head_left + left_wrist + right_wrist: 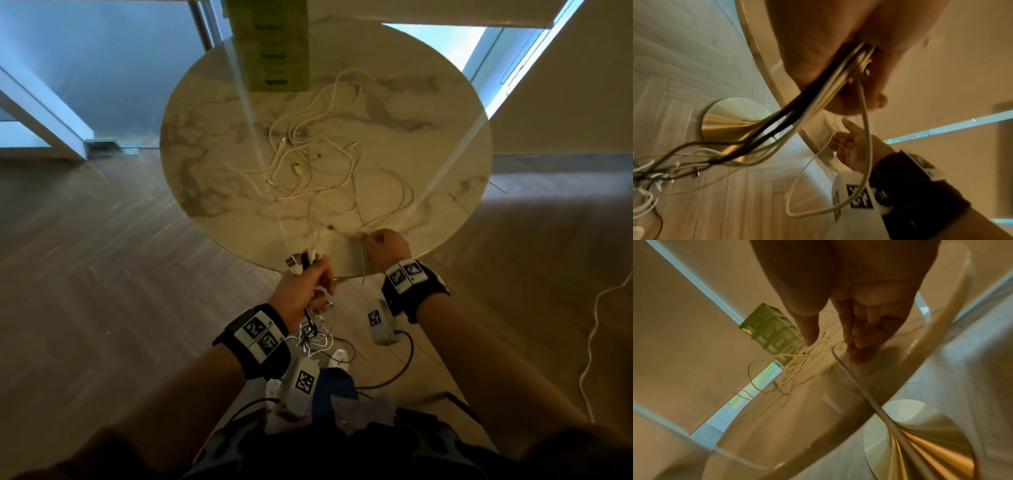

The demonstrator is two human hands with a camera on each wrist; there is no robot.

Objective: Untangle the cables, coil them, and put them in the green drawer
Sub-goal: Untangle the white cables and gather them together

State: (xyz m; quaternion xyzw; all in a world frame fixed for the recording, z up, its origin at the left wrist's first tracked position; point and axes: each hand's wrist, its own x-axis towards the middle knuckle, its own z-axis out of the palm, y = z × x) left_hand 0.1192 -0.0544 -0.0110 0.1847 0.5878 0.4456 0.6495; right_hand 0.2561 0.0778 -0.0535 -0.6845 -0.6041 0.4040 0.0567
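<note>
Cables are in two places. Low in the head view, the left hand (305,284) is the clenched grip: it grasps a bundle (818,91) of black and white leads, plug ends poking out above the fist and the tails hanging down to a loose knot near the floor (102,274). One white loop sags from the bundle past the right wrist in the left wrist view.

Just beyond, at the near rim of the tabletop (205,192), the right hand (387,246) is curled over a white cable (857,384) that runs off the edge. The right wrist view shows its fingers (859,337) mostly straight with the cable passing beside them, so whether this grip pinches it cannot be told.

Farther on, at the centre of the frame, a tangle (318,157) of white cables sprawls across the marble, plugs scattered through it. At the top centre stands the green drawer (274,51) unit, touching the far strands.

The step in hand looks like untangling: drawing single leads out of the tangle and gathering them. Next, the right hand would likely pull its cable free along its length, watching that it does not drag the whole tangle off the edge. Coiling and stowing are not yet begun.
</note>
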